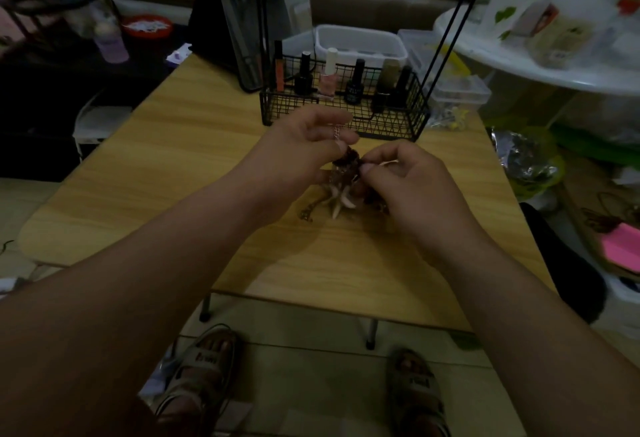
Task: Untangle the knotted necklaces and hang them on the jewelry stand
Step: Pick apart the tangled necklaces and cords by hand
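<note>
So, untangling stage for sure, nothing hung yet. The knotted necklaces [346,182] sit bunched mid-table [166,194], just at 6 o'clock of the wire basket [391,117] of polish bottles. My left hand [301,149] pinches a dark beaded bit at the clump's top, with a thin silver chain [336,132] by its fingers. The right hand [415,187], at 3 o'clock of the knot, pinches a strand too. Next move, I'd guess: ease them apart gently and find a loose end. Can't tell which thing is the stand.

dim, underexposed | soft blur throughout | wide-angle bending at edges | corners darkest
</note>
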Demonstrator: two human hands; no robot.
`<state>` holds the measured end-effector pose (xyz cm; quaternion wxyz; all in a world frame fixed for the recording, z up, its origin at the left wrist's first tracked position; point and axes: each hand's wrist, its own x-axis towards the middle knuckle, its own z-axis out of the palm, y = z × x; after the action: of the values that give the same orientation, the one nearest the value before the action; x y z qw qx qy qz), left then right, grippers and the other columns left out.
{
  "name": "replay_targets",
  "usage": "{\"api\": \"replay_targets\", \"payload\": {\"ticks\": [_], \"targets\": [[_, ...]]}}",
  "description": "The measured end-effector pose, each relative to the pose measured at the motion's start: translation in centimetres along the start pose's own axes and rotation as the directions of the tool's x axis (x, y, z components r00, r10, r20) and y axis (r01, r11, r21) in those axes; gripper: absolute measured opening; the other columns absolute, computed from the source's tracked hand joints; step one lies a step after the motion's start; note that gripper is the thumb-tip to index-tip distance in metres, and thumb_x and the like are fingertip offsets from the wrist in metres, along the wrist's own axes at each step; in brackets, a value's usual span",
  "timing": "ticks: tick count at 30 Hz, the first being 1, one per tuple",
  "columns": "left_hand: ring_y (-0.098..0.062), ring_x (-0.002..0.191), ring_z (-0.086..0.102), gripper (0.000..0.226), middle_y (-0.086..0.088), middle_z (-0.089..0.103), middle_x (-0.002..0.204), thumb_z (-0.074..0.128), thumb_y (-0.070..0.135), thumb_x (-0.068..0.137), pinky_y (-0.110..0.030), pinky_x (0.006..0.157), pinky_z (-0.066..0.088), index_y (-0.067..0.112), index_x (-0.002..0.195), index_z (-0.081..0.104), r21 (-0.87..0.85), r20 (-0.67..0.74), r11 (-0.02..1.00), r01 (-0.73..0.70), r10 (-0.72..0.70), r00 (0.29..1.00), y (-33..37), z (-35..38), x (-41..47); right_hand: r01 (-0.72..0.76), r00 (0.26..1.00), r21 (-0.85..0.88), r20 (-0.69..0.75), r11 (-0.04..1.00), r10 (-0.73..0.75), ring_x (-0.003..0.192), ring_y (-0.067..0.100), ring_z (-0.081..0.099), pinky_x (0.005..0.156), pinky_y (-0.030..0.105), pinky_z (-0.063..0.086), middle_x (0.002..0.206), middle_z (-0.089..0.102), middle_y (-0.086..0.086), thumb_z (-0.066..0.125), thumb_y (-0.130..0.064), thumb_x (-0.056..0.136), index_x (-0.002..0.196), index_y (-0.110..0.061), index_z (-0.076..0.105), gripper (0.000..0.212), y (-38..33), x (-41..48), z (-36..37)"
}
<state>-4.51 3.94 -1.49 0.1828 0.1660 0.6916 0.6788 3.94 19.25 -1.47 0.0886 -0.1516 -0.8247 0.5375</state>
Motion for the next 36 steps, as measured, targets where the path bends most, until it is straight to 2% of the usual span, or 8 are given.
{"api": "replay_targets", "payload": {"ticks": [3,7,13,20,26,29,33,36], "targets": [[-0.020,0.104,0.071,0.043,-0.008,0.071,0.118,0.061,0.000,0.099,-0.034,0.086,0.056,0.019,0.138,0.058,0.054,0.075,0.998,0.026,-0.030,0.997,0.0,0.0,-0.1,-0.046,0.999,0.255,0.029,0.966,0.040,0.085,0.024,0.073,0.083,0.041,0.060,0.081,0.074,0.004,0.062,-0.020,0.102,0.101,-0.012,0.070,0.012,-0.1,-0.1,-0.8],[-0.020,0.099,0.071,0.047,-0.011,0.070,0.116,0.065,0.001,0.095,-0.033,0.082,0.057,0.024,0.136,0.059,0.172,0.168,0.985,0.023,-0.052,0.984,0.1,0.4,-0.4,-0.120,0.993,0.487,0.052,0.865,0.109,0.089,0.023,0.068,0.075,0.034,0.060,0.094,0.067,0.011,0.055,-0.014,0.104,0.098,-0.011,0.066,0.012,-0.3,0.1,-1.0],[-0.010,0.072,0.064,0.007,-0.001,0.071,0.087,0.069,0.018,0.099,-0.029,0.064,0.052,0.022,0.105,0.072,0.341,0.196,0.939,-0.040,-0.029,0.980,-0.1,0.2,-0.8,-0.168,0.983,0.665,0.059,0.728,0.173,0.088,0.026,0.069,0.075,0.038,0.060,0.092,0.062,0.012,0.056,-0.008,0.102,0.094,-0.007,0.062,0.010,-0.6,0.2,-1.7],[-0.015,0.076,0.068,0.006,-0.007,0.074,0.087,0.069,0.017,0.098,-0.040,0.074,0.055,0.016,0.102,0.065,0.318,0.158,0.938,-0.138,0.091,0.983,0.0,-0.4,-0.6,-0.220,0.974,0.436,0.140,0.872,0.176,0.065,0.016,0.063,0.054,0.023,0.049,0.079,0.069,0.006,0.064,-0.021,0.099,0.113,-0.006,0.066,0.020,-0.3,0.1,-2.3],[-0.016,0.071,0.067,0.007,-0.004,0.072,0.078,0.066,0.007,0.099,-0.036,0.070,0.055,0.011,0.103,0.063,0.268,0.187,0.947,-0.178,0.130,0.974,0.5,-0.3,-0.8,0.045,0.999,-0.036,0.017,0.998,-0.045,0.091,-0.008,0.065,0.072,0.016,0.048,0.106,0.070,-0.012,0.065,-0.023,0.098,0.109,-0.030,0.070,0.014,0.0,-0.2,-2.3],[-0.015,0.070,0.066,0.008,-0.004,0.071,0.078,0.067,0.007,0.098,-0.038,0.069,0.055,0.012,0.103,0.063,0.272,0.200,0.943,-0.189,0.137,0.970,0.5,-0.3,-0.8,0.165,0.984,-0.047,0.073,0.985,-0.161,0.110,-0.002,0.063,0.090,0.027,0.050,0.112,0.070,-0.013,0.072,-0.021,0.094,0.109,-0.029,0.068,0.018,0.1,-0.3,-1.7],[-0.016,0.078,0.068,0.014,-0.005,0.071,0.089,0.068,0.012,0.098,-0.030,0.069,0.056,0.020,0.109,0.067,0.340,0.204,0.909,-0.242,0.181,0.962,0.7,-0.6,-0.8,0.190,0.980,-0.058,0.066,0.980,-0.186,0.090,0.006,0.070,0.075,0.024,0.053,0.095,0.075,-0.004,0.071,-0.020,0.096,0.098,-0.021,0.071,0.002,0.2,-0.3,-1.4],[-0.024,0.086,0.067,0.028,-0.006,0.068,0.099,0.069,0.014,0.098,-0.039,0.073,0.057,0.029,0.122,0.066,0.396,0.191,0.885,-0.245,0.182,0.965,1.0,-1.1,-0.8,0.121,0.989,0.064,0.074,0.991,-0.126,0.089,0.012,0.072,0.083,0.031,0.056,0.093,0.077,-0.002,0.068,-0.019,0.098,0.097,-0.016,0.071,0.004,0.3,-0.1,-1.9]]}}
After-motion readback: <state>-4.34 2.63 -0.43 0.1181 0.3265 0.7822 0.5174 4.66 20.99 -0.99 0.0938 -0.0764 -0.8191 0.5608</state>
